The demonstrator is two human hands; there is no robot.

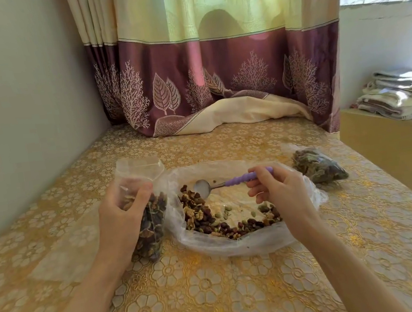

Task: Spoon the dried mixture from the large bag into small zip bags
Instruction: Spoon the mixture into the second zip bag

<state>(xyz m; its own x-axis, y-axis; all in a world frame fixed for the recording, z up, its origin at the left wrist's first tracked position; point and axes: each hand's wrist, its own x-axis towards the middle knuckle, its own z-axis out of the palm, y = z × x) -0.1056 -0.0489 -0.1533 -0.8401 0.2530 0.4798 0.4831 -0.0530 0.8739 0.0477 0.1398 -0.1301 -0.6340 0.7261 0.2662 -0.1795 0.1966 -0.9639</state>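
Note:
A large clear bag lies open on the table, with dried mixture of nuts and dark fruit spread along its left and front. My left hand grips a small zip bag, upright, mouth open, more than half full of mixture. My right hand pinches the purple handle of a spoon. Its metal bowl looks empty and hovers over the large bag, just above the mixture's left heap.
A filled small zip bag lies on the table right of the large bag. The table has a gold floral cloth. A wall stands left, a curtain hangs behind, and folded cloths sit on a ledge at right.

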